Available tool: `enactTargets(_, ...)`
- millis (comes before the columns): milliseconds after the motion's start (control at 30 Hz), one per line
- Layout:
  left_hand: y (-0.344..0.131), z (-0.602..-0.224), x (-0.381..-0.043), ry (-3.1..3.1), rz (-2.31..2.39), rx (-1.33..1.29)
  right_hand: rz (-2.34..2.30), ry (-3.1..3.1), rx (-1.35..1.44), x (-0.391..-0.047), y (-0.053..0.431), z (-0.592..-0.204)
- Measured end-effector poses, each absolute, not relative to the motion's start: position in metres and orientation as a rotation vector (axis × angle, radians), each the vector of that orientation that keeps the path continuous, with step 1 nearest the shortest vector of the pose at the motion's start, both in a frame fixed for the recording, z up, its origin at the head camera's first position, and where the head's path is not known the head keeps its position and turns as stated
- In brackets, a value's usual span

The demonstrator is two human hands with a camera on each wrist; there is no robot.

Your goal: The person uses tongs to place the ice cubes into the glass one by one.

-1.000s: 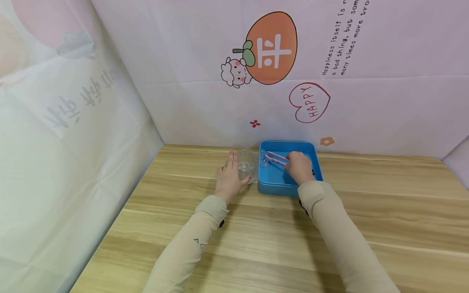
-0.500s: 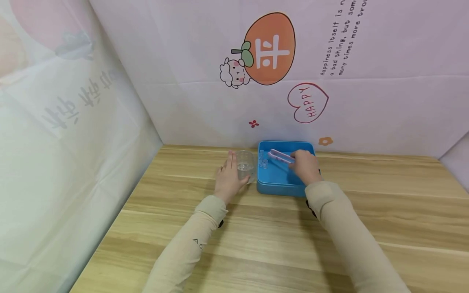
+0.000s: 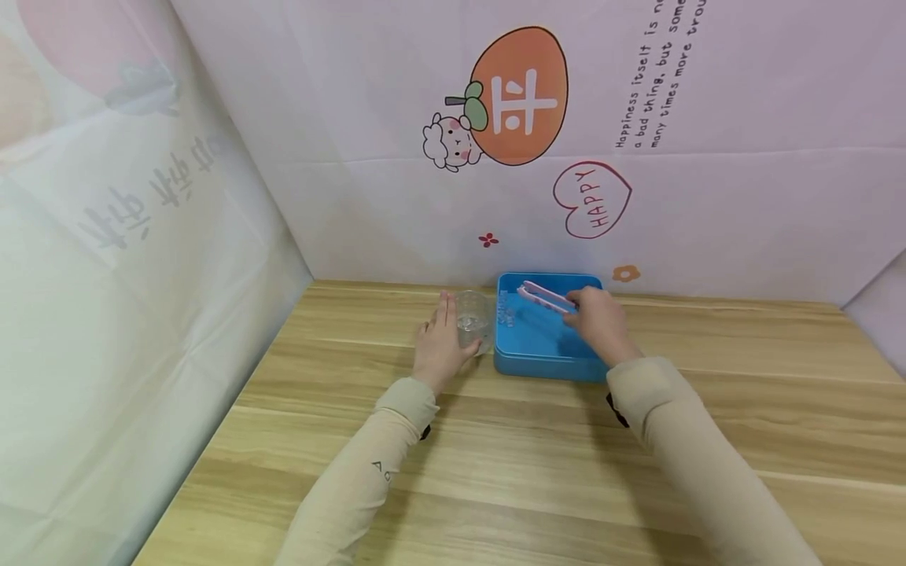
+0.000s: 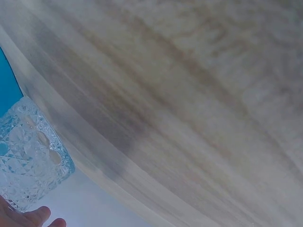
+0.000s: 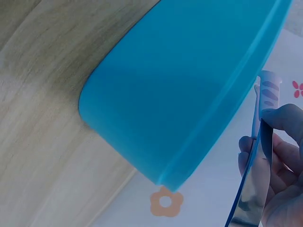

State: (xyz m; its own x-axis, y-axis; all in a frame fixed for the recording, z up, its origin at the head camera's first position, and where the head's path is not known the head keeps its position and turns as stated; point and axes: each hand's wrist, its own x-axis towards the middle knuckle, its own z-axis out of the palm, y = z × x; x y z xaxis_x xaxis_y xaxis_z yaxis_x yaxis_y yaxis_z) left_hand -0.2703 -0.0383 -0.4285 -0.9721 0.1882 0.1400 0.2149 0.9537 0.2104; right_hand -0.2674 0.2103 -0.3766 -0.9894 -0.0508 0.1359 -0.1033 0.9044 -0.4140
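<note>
My left hand point(image 3: 439, 346) steadies a clear, faceted glass point(image 3: 473, 310), its thumb along the near side and its fingers along the left side. Inside the glass lies something clear, too small to make out. In the right hand point(image 3: 600, 321) I pinch a pair of small pink tongs point(image 3: 548, 298) over a blue box point(image 3: 541, 366). The two tips point left; whether anything is between them I cannot tell. Clear little pieces point(image 3: 506, 309) lie along the box's left end. In the right wrist view the metal arms of the tongs point(image 5: 258, 184) show between thumb and fingers.
The glass and the box stand side by side at the back of a wooden table point(image 3: 481, 472). Right behind them rises a white printed cloth point(image 3: 396, 212). Another pale cloth point(image 3: 141, 330) hangs along the left side.
My right hand has moved right with the tongs, and their tips have drawn away from the clear pieces. The left hand and the glass have stayed in place.
</note>
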Motion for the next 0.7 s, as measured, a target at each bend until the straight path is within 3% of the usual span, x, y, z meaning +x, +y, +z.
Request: enactTargets(700,-0.037,-0.428,-0.271,-3.000,-0.353,-0.303,0.642,-2.885,0.254,-0.242,0.197,-0.358)
